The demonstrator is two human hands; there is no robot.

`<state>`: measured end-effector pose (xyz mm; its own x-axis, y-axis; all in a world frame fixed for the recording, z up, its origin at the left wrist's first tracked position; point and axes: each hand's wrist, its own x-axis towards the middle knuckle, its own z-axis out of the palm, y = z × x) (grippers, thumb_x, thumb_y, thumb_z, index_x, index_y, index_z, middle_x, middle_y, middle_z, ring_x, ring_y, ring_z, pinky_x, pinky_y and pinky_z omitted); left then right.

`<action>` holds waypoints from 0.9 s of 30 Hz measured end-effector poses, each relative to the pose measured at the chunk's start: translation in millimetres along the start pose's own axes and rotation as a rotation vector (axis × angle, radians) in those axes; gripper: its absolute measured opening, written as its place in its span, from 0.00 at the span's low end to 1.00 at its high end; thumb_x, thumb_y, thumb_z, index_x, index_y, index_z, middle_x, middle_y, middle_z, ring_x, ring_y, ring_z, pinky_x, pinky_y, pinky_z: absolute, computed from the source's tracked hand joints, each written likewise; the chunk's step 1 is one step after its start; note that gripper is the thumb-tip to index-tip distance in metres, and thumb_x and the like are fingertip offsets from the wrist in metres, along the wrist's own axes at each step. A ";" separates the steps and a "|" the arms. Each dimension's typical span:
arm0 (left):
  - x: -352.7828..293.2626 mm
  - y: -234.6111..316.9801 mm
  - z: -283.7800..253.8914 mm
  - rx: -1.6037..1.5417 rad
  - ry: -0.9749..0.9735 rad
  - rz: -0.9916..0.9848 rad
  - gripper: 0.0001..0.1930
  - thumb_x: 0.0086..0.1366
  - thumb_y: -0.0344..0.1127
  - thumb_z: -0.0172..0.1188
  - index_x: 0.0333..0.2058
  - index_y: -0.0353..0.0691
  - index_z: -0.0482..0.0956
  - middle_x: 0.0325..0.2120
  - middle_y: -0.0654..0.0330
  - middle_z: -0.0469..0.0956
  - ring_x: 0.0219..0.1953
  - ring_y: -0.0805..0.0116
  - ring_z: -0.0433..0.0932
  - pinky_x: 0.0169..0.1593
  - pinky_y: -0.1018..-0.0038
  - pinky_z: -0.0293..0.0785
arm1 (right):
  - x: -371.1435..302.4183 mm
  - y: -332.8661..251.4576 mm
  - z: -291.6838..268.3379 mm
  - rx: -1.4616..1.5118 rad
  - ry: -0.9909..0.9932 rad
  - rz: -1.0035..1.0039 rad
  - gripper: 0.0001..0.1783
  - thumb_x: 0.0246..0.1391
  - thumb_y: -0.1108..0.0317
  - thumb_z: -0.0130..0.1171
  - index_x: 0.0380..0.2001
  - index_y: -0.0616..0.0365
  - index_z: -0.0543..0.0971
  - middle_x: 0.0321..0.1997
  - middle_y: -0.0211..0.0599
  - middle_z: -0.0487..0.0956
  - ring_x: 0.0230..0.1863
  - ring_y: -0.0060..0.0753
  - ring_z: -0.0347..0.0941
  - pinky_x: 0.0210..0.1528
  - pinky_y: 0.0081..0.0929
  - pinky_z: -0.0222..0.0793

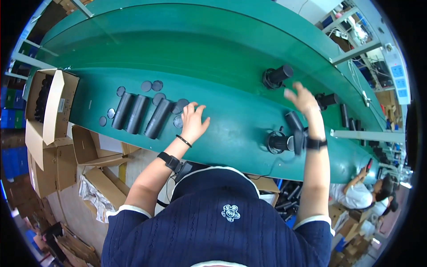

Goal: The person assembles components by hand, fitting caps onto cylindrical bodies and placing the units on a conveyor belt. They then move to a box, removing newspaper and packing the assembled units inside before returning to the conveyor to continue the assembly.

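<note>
Work looked partway done: three black cylinders (pixel 137 114) lined the table (pixel 227 147) at left, round caps (pixel 147 86) loose; left hand (pixel 194 121) spread wide nearby, blurred right hand (pixel 304 99), fingers parted, upper right.

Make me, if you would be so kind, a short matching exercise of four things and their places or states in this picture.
Column one
1. Left hand
2. Right hand
3. Three black cylinders
4. Cardboard box

Column two
A. Lying side by side on the green bench
B. Open, with dark items inside
C. Blurred, fingers spread
D. Fingers curved beside a black disc

Right pairs: 1-D, 2-C, 3-A, 4-B.
</note>
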<state>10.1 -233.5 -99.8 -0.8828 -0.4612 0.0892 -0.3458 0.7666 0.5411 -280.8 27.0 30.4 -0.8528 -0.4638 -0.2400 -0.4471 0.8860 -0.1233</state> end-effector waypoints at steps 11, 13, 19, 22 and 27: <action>5.6 85.4 -2.8 -0.685 -0.457 0.475 0.31 0.54 0.43 0.65 0.55 0.37 0.68 0.50 0.50 0.70 0.54 0.54 0.69 0.55 0.64 0.67 | -134.5 -31.1 28.2 0.357 -0.175 -0.253 0.26 0.30 0.63 0.68 0.37 0.60 0.77 0.35 0.51 0.78 0.42 0.51 0.75 0.45 0.38 0.70; -2.5 96.9 -6.0 -0.668 -0.497 0.561 0.52 0.50 0.47 0.68 0.65 0.32 0.44 0.50 0.43 0.68 0.53 0.50 0.68 0.56 0.62 0.66 | -127.1 -74.3 18.2 0.425 -0.284 -0.404 0.27 0.31 0.62 0.68 0.39 0.62 0.77 0.37 0.50 0.79 0.43 0.49 0.76 0.45 0.35 0.70; -7.0 37.2 -79.4 -0.894 -0.382 -0.045 0.39 0.55 0.40 0.68 0.58 0.34 0.55 0.51 0.53 0.67 0.55 0.64 0.66 0.57 0.68 0.65 | -68.9 -148.0 58.9 1.249 -0.316 -0.198 0.20 0.49 0.68 0.63 0.45 0.62 0.74 0.43 0.46 0.77 0.42 0.42 0.75 0.44 0.31 0.72; -27.9 -9.2 -104.5 -1.445 -0.233 -0.431 0.31 0.62 0.41 0.62 0.58 0.38 0.58 0.48 0.59 0.68 0.50 0.69 0.69 0.51 0.70 0.70 | -25.2 -172.2 142.7 0.442 -0.115 -0.732 0.18 0.49 0.73 0.61 0.46 0.55 0.75 0.44 0.45 0.75 0.45 0.47 0.73 0.47 0.34 0.71; -48.1 -41.7 -123.9 -1.552 -0.020 -0.575 0.21 0.67 0.39 0.55 0.56 0.43 0.61 0.45 0.59 0.72 0.48 0.66 0.73 0.51 0.64 0.73 | -34.0 -244.9 193.4 0.107 -0.131 -0.880 0.24 0.50 0.73 0.55 0.53 0.43 0.73 0.57 0.42 0.66 0.56 0.46 0.65 0.55 0.38 0.67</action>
<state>106.3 -298.6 -23.0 -0.7679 -0.4935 -0.4084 0.0080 -0.6449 0.7642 -90.1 -173.8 -117.4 -0.1724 -0.9773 -0.1232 -0.8917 0.2079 -0.4020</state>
